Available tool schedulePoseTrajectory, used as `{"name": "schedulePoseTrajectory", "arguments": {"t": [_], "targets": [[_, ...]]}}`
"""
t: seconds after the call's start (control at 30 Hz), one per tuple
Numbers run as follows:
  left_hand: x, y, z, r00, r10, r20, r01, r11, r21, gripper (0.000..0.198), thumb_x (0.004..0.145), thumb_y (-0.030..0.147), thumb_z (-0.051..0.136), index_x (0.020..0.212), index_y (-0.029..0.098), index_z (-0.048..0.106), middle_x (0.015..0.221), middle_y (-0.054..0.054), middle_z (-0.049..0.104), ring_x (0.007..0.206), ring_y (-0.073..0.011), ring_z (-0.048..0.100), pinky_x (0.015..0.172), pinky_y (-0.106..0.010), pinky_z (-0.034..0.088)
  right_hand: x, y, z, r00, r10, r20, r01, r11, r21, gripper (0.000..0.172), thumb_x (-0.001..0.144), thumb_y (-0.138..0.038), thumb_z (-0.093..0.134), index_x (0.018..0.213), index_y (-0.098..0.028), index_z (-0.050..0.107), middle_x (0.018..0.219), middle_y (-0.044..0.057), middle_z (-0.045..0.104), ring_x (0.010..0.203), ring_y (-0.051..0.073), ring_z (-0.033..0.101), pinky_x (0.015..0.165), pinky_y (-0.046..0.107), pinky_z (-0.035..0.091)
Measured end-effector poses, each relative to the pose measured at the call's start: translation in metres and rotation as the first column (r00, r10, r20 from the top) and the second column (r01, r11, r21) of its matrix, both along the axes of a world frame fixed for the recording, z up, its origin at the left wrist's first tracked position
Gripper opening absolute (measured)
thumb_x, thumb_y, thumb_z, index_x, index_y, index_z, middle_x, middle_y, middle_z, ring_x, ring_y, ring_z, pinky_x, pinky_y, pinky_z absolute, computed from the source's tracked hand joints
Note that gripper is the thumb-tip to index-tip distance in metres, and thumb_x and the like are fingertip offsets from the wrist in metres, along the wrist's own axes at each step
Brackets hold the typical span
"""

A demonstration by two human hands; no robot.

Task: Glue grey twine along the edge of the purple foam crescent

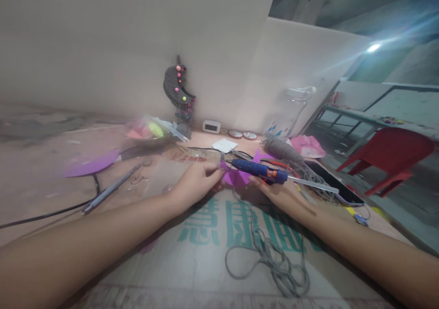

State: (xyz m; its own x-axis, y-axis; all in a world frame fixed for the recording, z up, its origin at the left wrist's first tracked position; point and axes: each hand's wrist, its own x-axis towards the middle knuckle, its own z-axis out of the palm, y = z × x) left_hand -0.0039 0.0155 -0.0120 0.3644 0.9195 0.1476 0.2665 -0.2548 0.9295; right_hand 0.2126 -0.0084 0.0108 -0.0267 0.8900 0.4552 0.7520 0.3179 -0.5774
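My left hand [200, 181] is closed, its thumb and fingers pinching the edge of a purple cutout [236, 177]. My right hand [277, 194] grips a blue glue gun [254, 167], which lies across the cutout with its nozzle pointing left toward my left fingers. A clear glue stick [315, 183] juts from the gun's back end. Some of my right fingers are hidden. Grey yarn [279, 263] lies in loose loops on the table below my hands, one strand running up toward the cutout.
A grey yarn skein [283, 151] and a phone [334, 181] lie at right, near a clear bottle [286, 114]. At left are a pen [111, 190], a purple oval [92, 164] and a bowl of bright pieces [147, 133]. A grey crescent ornament [174, 87] leans against the wall.
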Motion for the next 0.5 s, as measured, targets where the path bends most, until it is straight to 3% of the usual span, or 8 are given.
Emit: {"name": "schedulePoseTrajectory", "arguments": {"t": [0.23, 0.4, 0.5], "targets": [[0.001, 0.006, -0.001, 0.993, 0.026, 0.115, -0.012, 0.992, -0.122, 0.028, 0.082, 0.04, 0.054, 0.074, 0.014, 0.06, 0.064, -0.002, 0.064, 0.054, -0.0104, 0.058, 0.048, -0.019, 0.042, 0.017, 0.007, 0.017, 1.0, 0.014, -0.009, -0.014, 0.999, -0.045, 0.04, 0.083, -0.054, 0.047, 0.061, -0.021, 0.057, 0.061, 0.002, 0.059, 0.06, 0.017, 0.056, 0.061, 0.029, 0.048], [0.002, 0.006, 0.003, 0.977, 0.084, 0.197, -0.044, 0.979, -0.2, 0.024, 0.082, 0.037, 0.055, 0.075, 0.014, 0.055, 0.06, -0.002, 0.062, 0.049, -0.0104, 0.058, 0.045, -0.019, 0.043, 0.03, 0.031, 0.035, 0.94, 0.032, -0.339, -0.04, 0.999, -0.017, 0.039, 0.083, -0.054, 0.049, 0.07, -0.02, 0.062, 0.074, 0.005, 0.066, 0.066, 0.017, 0.06, 0.068, 0.03, 0.049], [0.003, 0.004, 0.006, 0.979, 0.034, 0.202, 0.005, 0.982, -0.19, 0.023, 0.082, 0.034, 0.055, 0.073, 0.013, 0.055, 0.059, -0.001, 0.062, 0.05, -0.0096, 0.058, 0.047, -0.019, 0.044, 0.03, 0.052, 0.044, 0.925, 0.031, -0.378, -0.054, 0.997, -0.051, 0.04, 0.082, -0.056, 0.05, 0.077, -0.018, 0.065, 0.08, 0.007, 0.069, 0.072, 0.018, 0.063, 0.071, 0.03, 0.05]]}}
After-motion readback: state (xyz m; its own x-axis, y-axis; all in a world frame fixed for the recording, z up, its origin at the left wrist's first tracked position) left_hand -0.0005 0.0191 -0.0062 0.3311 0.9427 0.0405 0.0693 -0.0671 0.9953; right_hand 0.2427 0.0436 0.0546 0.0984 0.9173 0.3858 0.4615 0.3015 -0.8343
